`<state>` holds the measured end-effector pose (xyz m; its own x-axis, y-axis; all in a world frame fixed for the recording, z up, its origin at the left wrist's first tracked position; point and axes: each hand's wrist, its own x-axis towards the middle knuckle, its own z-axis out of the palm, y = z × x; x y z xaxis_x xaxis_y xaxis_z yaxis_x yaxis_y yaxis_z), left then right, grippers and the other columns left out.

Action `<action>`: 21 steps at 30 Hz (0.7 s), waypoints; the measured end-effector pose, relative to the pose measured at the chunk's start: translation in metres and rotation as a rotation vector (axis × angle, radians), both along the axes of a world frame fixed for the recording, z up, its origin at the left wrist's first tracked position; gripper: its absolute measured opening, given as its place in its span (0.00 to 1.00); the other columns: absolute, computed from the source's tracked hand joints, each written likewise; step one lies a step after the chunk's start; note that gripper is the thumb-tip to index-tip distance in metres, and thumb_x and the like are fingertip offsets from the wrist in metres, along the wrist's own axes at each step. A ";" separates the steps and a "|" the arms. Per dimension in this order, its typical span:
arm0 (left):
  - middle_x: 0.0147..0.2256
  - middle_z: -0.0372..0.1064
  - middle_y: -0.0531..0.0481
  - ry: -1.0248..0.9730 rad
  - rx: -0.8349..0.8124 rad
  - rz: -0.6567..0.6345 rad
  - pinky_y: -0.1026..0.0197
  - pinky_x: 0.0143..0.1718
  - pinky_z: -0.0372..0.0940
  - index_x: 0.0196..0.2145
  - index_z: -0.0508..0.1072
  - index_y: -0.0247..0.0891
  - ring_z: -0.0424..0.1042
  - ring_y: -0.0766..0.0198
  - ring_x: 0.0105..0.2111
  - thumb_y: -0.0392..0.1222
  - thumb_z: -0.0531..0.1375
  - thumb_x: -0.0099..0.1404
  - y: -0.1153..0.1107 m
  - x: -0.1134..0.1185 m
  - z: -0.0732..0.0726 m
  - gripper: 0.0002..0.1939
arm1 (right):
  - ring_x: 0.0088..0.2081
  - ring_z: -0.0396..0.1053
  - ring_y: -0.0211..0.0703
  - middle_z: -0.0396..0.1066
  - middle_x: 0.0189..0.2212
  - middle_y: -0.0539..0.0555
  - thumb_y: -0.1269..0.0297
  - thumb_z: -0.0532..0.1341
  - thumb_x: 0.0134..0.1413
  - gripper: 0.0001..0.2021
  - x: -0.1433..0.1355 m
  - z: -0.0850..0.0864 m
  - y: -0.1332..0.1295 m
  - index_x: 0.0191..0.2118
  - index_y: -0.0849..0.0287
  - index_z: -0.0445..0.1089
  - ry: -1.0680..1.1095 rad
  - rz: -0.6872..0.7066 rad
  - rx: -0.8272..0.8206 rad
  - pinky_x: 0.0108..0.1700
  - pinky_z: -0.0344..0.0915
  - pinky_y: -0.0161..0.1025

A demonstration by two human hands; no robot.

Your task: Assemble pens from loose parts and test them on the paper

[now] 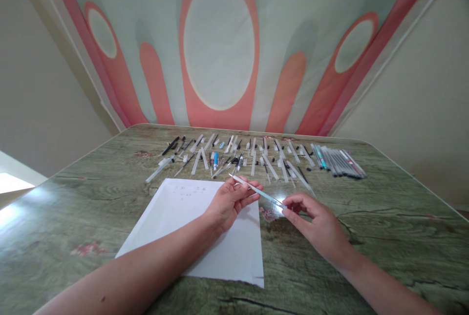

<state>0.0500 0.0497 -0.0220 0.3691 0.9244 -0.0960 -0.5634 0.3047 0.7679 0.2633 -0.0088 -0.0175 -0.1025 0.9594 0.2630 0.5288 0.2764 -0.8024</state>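
- Wall hanging (220, 36), pale green with coral shapes and white ovals; background.
- Table (395, 256), wood-grain top, small reddish flower motifs.
- Paper sheet (183, 205), white, near side of table; faint pen marks along its far edge.
- Loose pen parts (195, 162), one spread beyond the sheet: clear tubes, dark slim pieces, small caps.
- Left hand (230, 202), over the sheet; thumb pressed against fingers, clamped on the middle stretch of a slim pen.
- Right hand (309, 217), right of the sheet; thumb and forefinger pinched together on the pen's rear end.
- Pen row (340, 162), side by side at the right of the spread, apparently whole.
- Slim pen (264, 195), pale blue with whitish tip; held between both hands, tilted, tip toward far left.
- Blue piece (216, 159), lying among the parts.
- Step, as judged: two-handed fitting or adjusting at the pen's rear end.
- Next move, as judged: calls for a firm left grip and a straight, gentle right pinch, keeping the pieces in line.
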 end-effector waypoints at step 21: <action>0.43 0.71 0.39 -0.006 -0.054 0.037 0.56 0.47 0.68 0.35 0.64 0.32 0.72 0.55 0.46 0.31 0.62 0.59 0.004 -0.003 0.000 0.08 | 0.33 0.68 0.40 0.70 0.31 0.50 0.61 0.58 0.57 0.06 0.004 -0.005 0.004 0.38 0.55 0.67 0.011 -0.055 -0.005 0.37 0.64 0.37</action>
